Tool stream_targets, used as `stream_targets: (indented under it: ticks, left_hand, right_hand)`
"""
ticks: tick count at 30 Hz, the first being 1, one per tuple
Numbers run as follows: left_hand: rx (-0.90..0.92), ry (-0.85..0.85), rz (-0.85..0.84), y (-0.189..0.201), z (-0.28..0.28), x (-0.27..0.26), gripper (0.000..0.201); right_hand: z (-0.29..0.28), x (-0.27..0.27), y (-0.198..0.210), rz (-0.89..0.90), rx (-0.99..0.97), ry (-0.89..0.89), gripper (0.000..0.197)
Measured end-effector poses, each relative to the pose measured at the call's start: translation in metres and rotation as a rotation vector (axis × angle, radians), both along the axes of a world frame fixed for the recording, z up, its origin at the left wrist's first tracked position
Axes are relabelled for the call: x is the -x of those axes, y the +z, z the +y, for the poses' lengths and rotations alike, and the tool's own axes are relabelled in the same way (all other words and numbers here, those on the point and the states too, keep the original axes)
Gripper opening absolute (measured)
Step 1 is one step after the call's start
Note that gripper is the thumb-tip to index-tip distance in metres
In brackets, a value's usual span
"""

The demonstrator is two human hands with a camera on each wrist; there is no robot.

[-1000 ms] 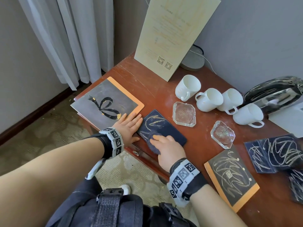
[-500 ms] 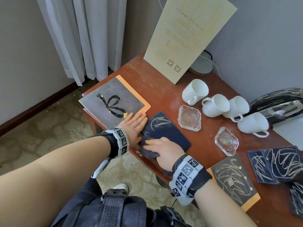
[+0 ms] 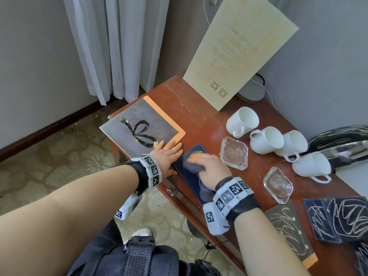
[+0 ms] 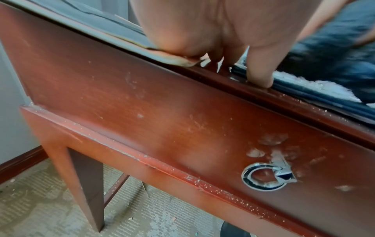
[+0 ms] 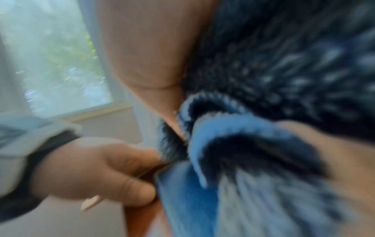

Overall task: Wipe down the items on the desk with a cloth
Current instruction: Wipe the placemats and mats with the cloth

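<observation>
Right hand (image 3: 211, 168) fingers seemingly clamped on blue cloth (image 3: 194, 166), wiping dark folder (image 3: 191, 176); left hand (image 3: 169, 156) flat, fingers together, bracing. Chalk-scribbled cards (image 3: 336, 220), mugs (image 3: 266, 139), glass ashtrays (image 3: 235, 154) left.

You have bare surface (image 3: 199, 108) in the upper middle; to the right, glass ashtrays (image 3: 234, 152) and white cups (image 3: 266, 139) crowd your path.

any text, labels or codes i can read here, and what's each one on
No words can be read in any view.
Cream card: faint printed lines, too small and pale to read, plus two QR codes.
Wrist bands on the left hand and right hand: black-and-white square marker patterns, no letters.
Dark folder under the cloth: gold marking, blurred.
</observation>
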State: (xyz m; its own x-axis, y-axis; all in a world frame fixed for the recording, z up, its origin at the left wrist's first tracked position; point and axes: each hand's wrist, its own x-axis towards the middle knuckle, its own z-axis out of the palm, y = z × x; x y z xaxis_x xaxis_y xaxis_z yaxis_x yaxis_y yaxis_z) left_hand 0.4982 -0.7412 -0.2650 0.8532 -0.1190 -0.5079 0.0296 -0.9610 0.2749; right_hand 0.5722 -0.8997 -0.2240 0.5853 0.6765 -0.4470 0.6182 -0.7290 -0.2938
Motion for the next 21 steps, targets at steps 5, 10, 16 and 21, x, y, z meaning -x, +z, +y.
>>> stream_targets:
  ticks: [5, 10, 16, 21]
  left_hand:
    - [-0.015, -0.002, 0.006, 0.000, -0.001, -0.002, 0.075]
    - [-0.050, -0.010, 0.010, 0.000, -0.001, -0.002, 0.073]
    - [-0.115, -0.084, 0.042, 0.002, -0.002, -0.001, 0.063]
    - [-0.128, -0.092, 0.066, 0.002, -0.002, -0.002, 0.061]
  right_hand:
    - [0.016, 0.018, -0.007, -0.055, 0.145, 0.008, 0.059]
    - [-0.001, 0.008, 0.001, 0.113, 0.078, 0.060, 0.057]
    - [-0.012, -0.003, -0.008, -0.094, 0.148, -0.272, 0.058]
    - [-0.010, -0.003, 0.005, 0.033, 0.334, 0.002, 0.058]
